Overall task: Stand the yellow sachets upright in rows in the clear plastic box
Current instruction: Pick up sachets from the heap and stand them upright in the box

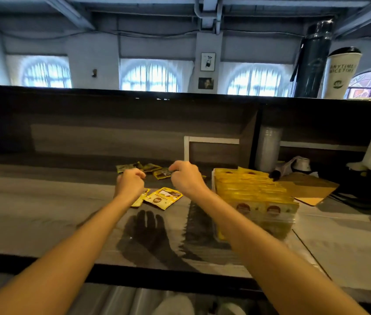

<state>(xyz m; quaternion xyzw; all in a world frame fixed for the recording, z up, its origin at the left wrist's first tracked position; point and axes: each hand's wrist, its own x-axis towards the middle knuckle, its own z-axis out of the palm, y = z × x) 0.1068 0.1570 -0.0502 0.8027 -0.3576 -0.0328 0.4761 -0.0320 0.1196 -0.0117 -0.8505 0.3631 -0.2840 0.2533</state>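
While reaching across the grey wood-grain counter, pinches one end of a crumpled yellow sachet with the right hand, fingers curled tight. Holds the left hand in a loose fist just beside; cannot tell if holding anything. Pinched sachet low and flat, long axis running left to right, among more back sachets. Nearer, a flat yellow sachet, face up, long axis slanting, and another half hidden under the left wrist. Just right, the clear plastic box, packed with upright yellow sachets in rows, faces toward the front edge. Wide bare counter leftward; brown clipboard just beyond the box. Print blurred, unreadable.
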